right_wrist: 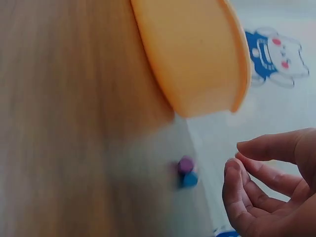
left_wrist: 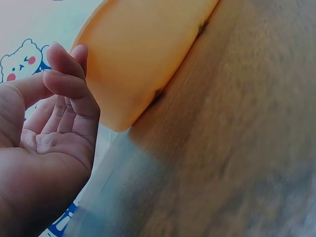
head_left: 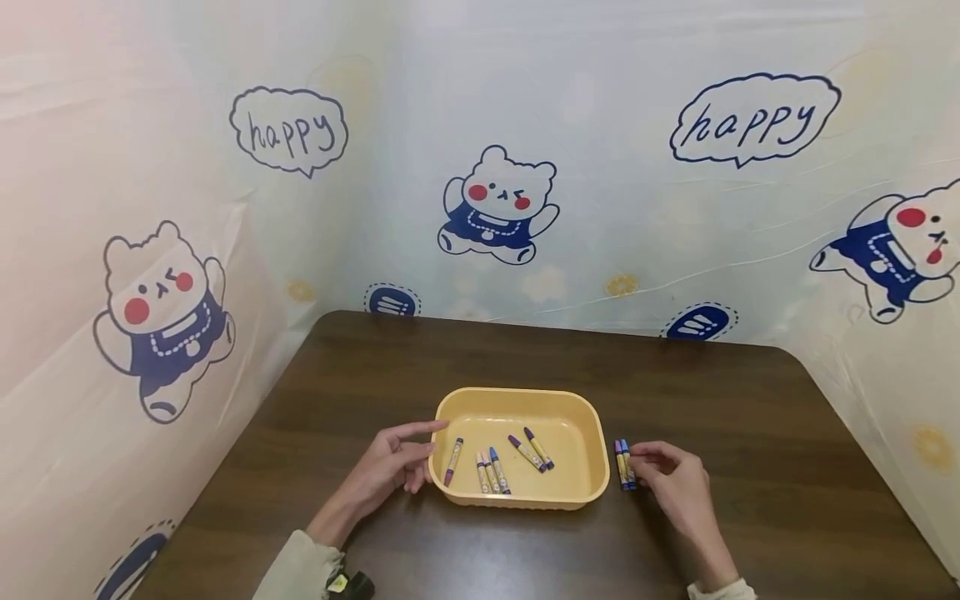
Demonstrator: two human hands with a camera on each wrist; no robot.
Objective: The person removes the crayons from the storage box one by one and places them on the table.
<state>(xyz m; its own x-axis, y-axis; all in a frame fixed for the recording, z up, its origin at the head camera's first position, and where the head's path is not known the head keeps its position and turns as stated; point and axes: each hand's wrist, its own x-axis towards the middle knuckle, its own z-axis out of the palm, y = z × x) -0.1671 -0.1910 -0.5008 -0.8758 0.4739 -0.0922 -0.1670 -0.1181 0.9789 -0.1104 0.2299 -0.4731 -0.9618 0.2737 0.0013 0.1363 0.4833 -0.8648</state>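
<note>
Beside the left end of a yellow plastic tray (head_left: 592,433), my left hand (head_left: 382,467) pinches the rim, its forefinger over the edge and its thumb against the outside. Inside lie several crayons in yellow printed wrappers: a dark reddish crayon (head_left: 453,462) at the left, three together in the middle, including a blue crayon (head_left: 498,472), and two with purple tips (head_left: 537,450) toward the right. Outside the right end, a purple crayon (right_wrist: 185,164) and a blue crayon (right_wrist: 189,179) lie side by side. My right hand (head_left: 678,487) hovers at them, loosely bent fingers holding nothing.
The dark brown wooden table (head_left: 337,375) has rounded far corners. A pale curtain (head_left: 600,208) printed with bears and the word "happy" surrounds its back and sides. A dark band (head_left: 351,583) sits at my left sleeve (head_left: 296,571).
</note>
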